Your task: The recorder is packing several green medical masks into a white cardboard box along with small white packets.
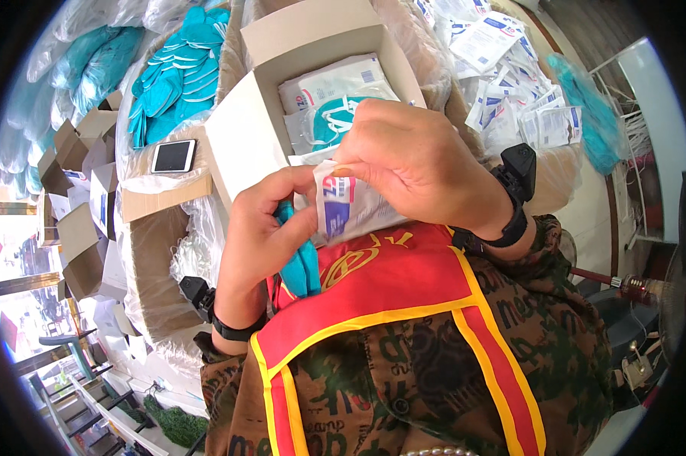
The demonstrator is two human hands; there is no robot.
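Observation:
Close in front of my red apron [403, 273], both hands are on a white printed plastic packet [365, 214]. My right hand [419, 163] pinches the packet's upper edge between thumb and fingers. My left hand [263, 216] is closed around a folded teal cloth piece [302, 266], which hangs down beside the packet. Its fingertips also touch the packet's left edge. Just beyond my hands stands an open carton [255, 42] with white packets [331, 78] inside. Among them lies a teal piece with white straps [334, 121], partly covered by my right hand.
A heap of teal pieces [179, 76] fills a plastic-lined box at the far left. A tablet [173, 156] lies on cardboard nearer me. White packets [502, 83] are piled in a lined box at the right. Open cartons [84, 228] stand along the left.

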